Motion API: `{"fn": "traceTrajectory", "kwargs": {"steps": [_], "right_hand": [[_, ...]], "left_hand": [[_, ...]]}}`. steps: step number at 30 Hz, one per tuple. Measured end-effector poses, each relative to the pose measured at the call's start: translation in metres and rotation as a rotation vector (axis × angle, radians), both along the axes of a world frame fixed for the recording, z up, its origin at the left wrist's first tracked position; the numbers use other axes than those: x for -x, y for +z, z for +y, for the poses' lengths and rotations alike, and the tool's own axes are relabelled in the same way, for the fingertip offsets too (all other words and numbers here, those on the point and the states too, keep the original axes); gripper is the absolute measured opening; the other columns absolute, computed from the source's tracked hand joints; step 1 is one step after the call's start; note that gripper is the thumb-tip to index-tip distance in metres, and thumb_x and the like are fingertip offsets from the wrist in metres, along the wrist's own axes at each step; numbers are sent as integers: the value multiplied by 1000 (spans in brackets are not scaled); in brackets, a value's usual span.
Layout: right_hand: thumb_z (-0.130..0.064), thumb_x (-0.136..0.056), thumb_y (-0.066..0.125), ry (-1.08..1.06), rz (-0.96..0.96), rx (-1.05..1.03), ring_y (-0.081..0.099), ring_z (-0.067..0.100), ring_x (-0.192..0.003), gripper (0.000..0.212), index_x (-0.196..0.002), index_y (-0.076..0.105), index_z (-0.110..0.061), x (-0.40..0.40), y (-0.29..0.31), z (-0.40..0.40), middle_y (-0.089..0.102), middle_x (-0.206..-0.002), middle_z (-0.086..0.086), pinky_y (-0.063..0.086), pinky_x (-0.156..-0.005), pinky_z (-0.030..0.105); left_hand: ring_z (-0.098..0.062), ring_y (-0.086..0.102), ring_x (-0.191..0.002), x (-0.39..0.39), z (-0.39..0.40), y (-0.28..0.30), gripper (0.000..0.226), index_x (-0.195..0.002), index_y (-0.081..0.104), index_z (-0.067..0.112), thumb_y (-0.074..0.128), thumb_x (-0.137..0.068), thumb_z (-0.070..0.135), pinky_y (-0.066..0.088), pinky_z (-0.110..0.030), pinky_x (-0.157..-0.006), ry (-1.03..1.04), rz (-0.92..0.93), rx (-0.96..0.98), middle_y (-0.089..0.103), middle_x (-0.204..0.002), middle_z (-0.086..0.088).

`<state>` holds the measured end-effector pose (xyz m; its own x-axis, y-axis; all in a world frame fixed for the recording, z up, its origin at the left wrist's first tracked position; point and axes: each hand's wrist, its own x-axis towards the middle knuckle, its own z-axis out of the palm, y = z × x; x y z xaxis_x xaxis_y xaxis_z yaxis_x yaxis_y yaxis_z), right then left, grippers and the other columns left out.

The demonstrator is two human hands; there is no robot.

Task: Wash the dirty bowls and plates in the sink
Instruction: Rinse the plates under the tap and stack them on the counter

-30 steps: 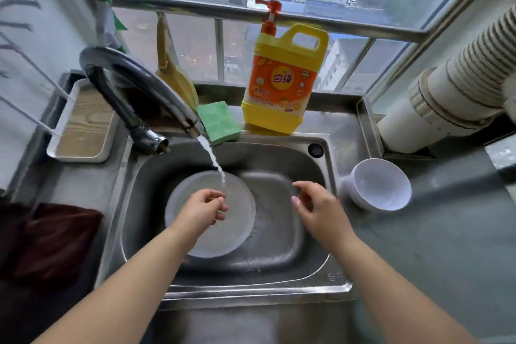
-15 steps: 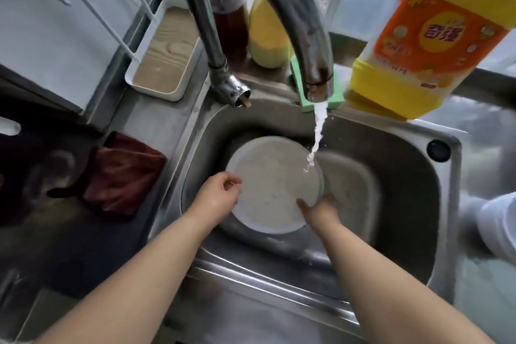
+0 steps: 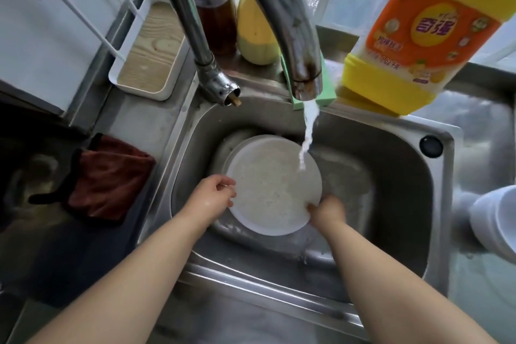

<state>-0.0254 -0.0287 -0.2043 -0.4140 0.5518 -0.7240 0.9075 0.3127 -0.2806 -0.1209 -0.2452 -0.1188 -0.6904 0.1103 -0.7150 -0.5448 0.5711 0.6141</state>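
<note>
While water runs, left hand (image 3: pixel 213 198) and right hand (image 3: pixel 329 211), fingers curled on plate (image 3: pixel 272 190) rim.

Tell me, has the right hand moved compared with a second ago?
Yes. The right hand went from hovering open above the sink basin's middle down and left to the white plate, where it now holds the lower right rim.

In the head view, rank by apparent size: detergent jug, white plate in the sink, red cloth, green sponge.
1. detergent jug, though enlarged by nearness to the camera.
2. white plate and red cloth look alike; not ranked.
3. green sponge, mostly hidden behind the faucet.
</note>
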Motion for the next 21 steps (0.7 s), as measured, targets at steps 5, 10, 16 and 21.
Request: {"fn": "traceTrajectory", "kwargs": {"steps": [5, 10, 16, 21], "right_hand": [[-19, -91, 58, -66, -13, -30, 63, 34, -96, 21, -105, 58, -4, -1, 11, 1, 65, -105, 15, 49, -73, 32], [-16, -93, 49, -148, 34, 61, 58, 35, -104, 29, -119, 56, -4, -5, 16, 2, 61, -115, 17, 47, -80, 33], [-14, -96, 43, -178, 121, 101, 54, 34, -113, 39, -134, 45, -9, -8, 33, 7, 55, -127, 16, 47, -92, 41], [-15, -95, 47, -206, 153, 173, 56, 30, -109, 38, -133, 44, -11, -16, 57, 11, 56, -124, 11, 50, -92, 45]], "left_hand": [[-16, 55, -63, 0, -4, 4, 16, -103, 59, 5, 49, -92, -2, 42, -8, -46, 2, 25, -7, 61, -87, -12], [-14, 55, -67, -2, -7, 9, 15, -102, 58, 6, 48, -93, -2, 41, -6, -44, -6, 34, -19, 60, -91, -12], [-14, 56, -66, -1, -10, 13, 15, -106, 58, 7, 50, -94, 2, 43, -9, -47, -14, 44, -28, 63, -91, -11], [-15, 57, -65, -6, -8, 16, 13, -102, 59, 7, 50, -94, 3, 43, -14, -51, -30, 57, -14, 63, -90, -12]]}}
